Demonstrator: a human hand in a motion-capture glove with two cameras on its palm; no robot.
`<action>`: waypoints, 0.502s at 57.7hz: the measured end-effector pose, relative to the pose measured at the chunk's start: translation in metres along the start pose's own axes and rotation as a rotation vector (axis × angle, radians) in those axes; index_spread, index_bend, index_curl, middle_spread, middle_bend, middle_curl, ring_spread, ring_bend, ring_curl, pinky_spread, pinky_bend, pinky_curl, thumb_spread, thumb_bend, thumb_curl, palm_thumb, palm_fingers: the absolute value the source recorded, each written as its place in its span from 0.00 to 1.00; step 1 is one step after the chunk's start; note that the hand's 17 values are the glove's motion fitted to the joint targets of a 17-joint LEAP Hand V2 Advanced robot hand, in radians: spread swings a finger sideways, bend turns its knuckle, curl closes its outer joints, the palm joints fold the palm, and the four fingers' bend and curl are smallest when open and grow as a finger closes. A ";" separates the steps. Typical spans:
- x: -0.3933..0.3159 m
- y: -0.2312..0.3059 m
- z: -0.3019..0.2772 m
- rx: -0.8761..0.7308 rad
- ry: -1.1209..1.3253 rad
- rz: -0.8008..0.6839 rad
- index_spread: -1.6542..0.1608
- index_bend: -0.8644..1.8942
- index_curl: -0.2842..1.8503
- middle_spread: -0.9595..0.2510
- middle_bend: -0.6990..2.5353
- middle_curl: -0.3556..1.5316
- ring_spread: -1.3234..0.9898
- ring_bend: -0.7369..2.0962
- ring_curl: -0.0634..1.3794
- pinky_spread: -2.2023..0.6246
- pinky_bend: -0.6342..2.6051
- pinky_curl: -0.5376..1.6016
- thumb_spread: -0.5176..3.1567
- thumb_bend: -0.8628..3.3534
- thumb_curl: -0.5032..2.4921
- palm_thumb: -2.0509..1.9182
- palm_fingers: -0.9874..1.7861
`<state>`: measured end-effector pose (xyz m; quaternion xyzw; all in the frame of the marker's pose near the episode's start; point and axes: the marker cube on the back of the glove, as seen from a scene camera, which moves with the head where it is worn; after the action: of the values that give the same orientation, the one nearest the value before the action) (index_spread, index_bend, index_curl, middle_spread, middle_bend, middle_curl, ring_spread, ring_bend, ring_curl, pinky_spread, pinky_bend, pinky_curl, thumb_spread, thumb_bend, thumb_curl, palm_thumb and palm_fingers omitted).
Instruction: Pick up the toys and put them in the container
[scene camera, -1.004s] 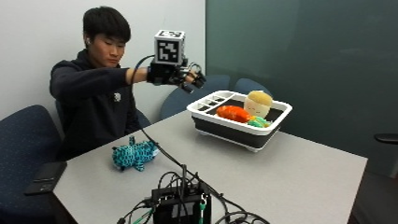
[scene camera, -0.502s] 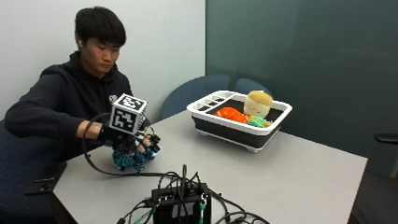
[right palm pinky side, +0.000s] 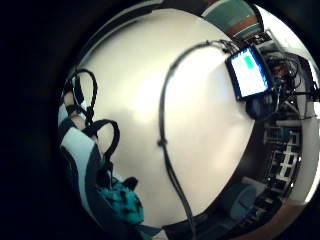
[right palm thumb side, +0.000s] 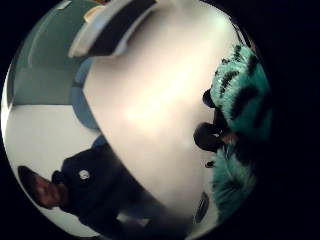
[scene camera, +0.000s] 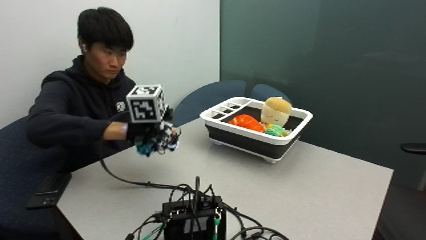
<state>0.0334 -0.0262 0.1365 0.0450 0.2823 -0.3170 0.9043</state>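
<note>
My black-gloved right hand (scene camera: 152, 136) grips the fuzzy teal-and-black plush toy (scene camera: 162, 145); it looks soft and light, so its body seems the best hold.

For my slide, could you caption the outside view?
Gloved right hand lifts teal plush toy toward the container.

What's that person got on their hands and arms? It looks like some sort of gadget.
The right hand wears a black glove with black straps; the palm views show strap loops on the fingers. Both arms are covered by the long sleeves of a dark navy hoodie with a small round white badge on the chest.
</note>
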 end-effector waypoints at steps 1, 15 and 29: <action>0.003 -0.006 -0.011 0.021 -0.005 0.004 0.80 0.36 0.13 0.63 0.55 0.58 0.45 0.77 0.53 0.65 0.63 0.46 0.54 0.26 0.32 0.65 0.75; -0.012 -0.127 -0.174 0.282 -0.567 0.325 0.81 0.38 0.13 0.61 0.57 0.63 0.44 0.78 0.52 0.65 0.63 0.48 0.52 0.25 0.35 0.67 0.75; -0.009 -0.260 -0.208 0.361 -0.580 0.535 0.81 0.38 0.13 0.59 0.56 0.66 0.44 0.79 0.51 0.65 0.63 0.49 0.50 0.24 0.38 0.67 0.74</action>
<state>-0.2284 -0.1742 -0.0074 0.1831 -0.0653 -0.1152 0.9741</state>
